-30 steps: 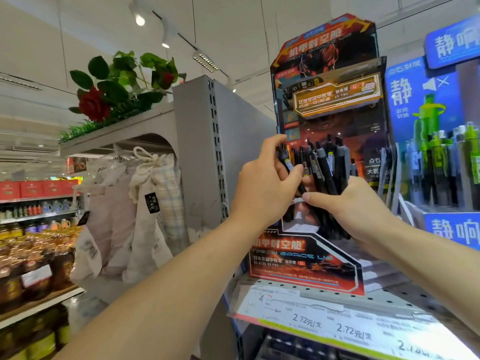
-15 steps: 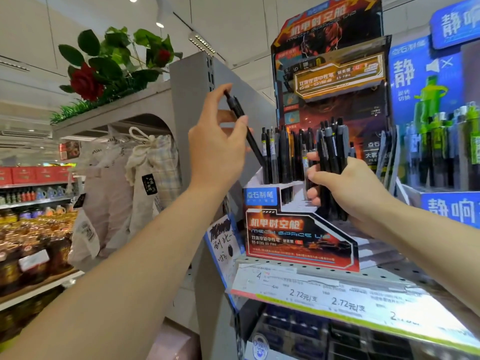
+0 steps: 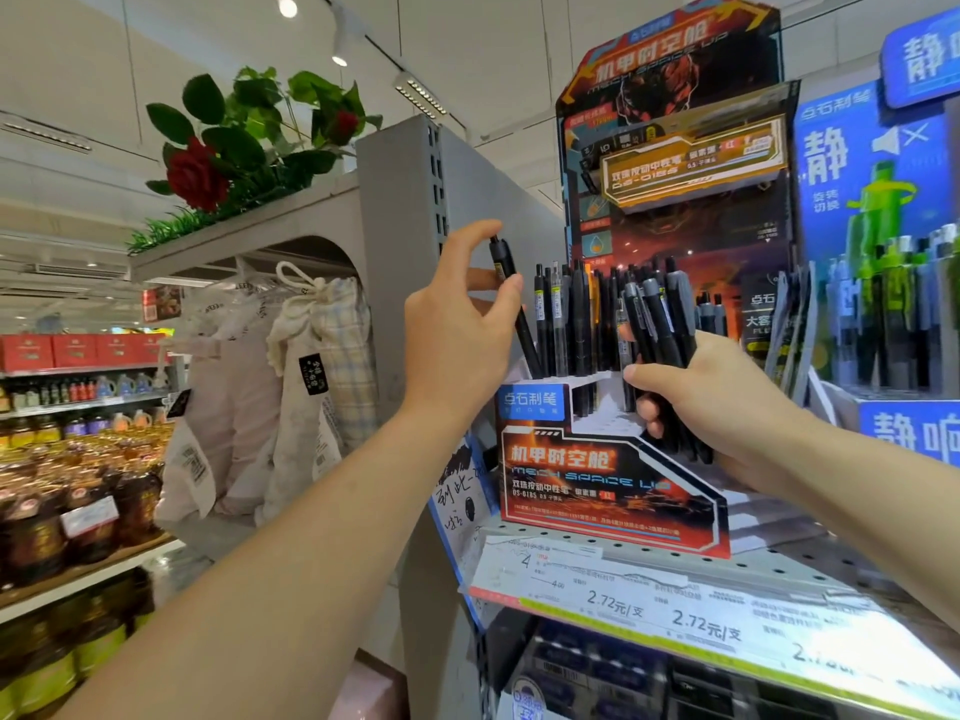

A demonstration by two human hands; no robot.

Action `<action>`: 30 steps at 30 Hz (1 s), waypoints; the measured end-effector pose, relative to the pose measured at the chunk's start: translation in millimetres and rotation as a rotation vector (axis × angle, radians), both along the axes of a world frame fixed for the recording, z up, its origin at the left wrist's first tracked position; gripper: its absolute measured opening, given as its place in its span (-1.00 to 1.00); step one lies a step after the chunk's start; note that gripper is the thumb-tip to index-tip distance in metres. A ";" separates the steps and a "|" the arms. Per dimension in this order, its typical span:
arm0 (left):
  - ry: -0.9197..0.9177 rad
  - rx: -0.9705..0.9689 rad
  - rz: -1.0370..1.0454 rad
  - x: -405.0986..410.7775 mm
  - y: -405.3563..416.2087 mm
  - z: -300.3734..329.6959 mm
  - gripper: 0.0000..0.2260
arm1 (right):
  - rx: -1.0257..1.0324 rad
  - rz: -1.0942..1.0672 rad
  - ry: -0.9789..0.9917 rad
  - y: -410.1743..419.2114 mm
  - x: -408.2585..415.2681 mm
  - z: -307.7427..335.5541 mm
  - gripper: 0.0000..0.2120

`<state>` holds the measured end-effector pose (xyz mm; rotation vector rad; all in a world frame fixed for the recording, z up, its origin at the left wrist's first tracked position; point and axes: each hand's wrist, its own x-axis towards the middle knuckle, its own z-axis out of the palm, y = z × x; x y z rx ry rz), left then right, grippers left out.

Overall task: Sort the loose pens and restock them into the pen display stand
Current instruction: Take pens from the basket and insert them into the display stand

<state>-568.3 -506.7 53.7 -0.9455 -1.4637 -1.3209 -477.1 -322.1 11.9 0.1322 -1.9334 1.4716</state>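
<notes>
Black, slim and tilted, a single pen (image 3: 511,304) sits at centre frame, pinched between thumb and fingers of the left hand (image 3: 460,330), its lower end at the left edge of the pen display stand (image 3: 613,475). More dark pens (image 3: 571,314) stand upright in the stand's slots just right of it. Right of centre, the right hand (image 3: 711,402) is curled tight around a bundle of loose pens (image 3: 662,324), held in front of the stand. Below, the perforated shelf (image 3: 753,569) carries price labels (image 3: 618,602). A blue display (image 3: 878,210) stands at far right; artificial roses (image 3: 200,174) top the upper-left shelving.
</notes>
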 end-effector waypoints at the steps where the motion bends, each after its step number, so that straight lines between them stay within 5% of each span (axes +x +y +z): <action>1: -0.005 0.002 -0.003 0.1 0.3 0.9 -0.66 | 0.003 0.001 -0.005 0.0 0.7 -0.1 -0.88; 9: 0.003 -0.162 0.046 1.8 6.3 -3.9 -0.45 | -0.014 0.016 -0.044 -0.2 8.5 -0.5 -0.96; 18: -0.102 -0.528 0.300 4.1 8.3 7.5 -0.39 | -0.014 0.096 -0.061 0.1 6.9 -1.0 -0.74; 30: -0.154 -0.596 0.321 7.5 6.7 13.7 -0.39 | -0.010 0.101 -0.085 1.3 7.5 -0.7 -0.73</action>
